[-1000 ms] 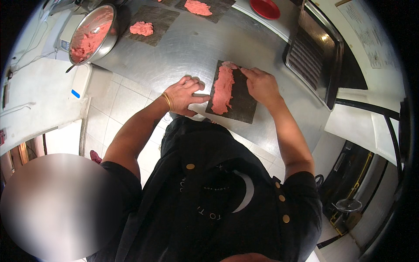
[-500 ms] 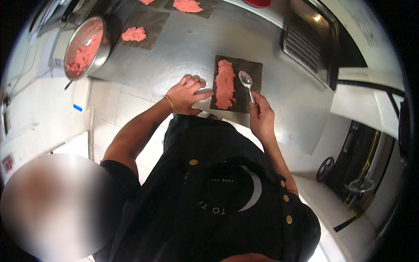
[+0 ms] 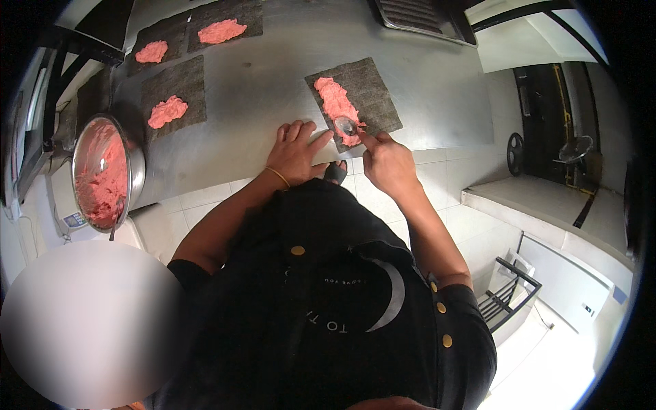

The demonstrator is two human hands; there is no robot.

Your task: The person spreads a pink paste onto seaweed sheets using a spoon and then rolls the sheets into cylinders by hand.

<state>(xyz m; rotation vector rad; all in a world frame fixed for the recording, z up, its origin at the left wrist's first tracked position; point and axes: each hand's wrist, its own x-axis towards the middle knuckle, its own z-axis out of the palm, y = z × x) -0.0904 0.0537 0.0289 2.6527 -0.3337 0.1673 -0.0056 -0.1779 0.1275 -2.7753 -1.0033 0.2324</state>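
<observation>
My right hand [image 3: 391,166] grips a metal spoon [image 3: 346,126] by its handle, most of which is hidden by the fingers. The spoon's bowl lies on the near end of a strip of pink paste [image 3: 335,100]. This strip runs along the left side of a dark nori sheet [image 3: 376,96] on the steel table [image 3: 266,89]. Just left of the sheet, my left hand [image 3: 294,156] rests at the table's near edge with its fingers spread and nothing in them. Its thumb points toward the sheet's edge.
At the far left are more nori sheets [image 3: 195,74], each bearing a lump of pink paste [image 3: 168,111]. A steel bowl [image 3: 137,160] of the same paste stands at the left, a handle sticking out. A ridged metal tray [image 3: 465,33] sits at the far right.
The spoon has moved from the bare part of the sheet onto the paste's near end, and its bowl has turned. My left hand stays by the sheet. The whole view has shifted and rotated.
</observation>
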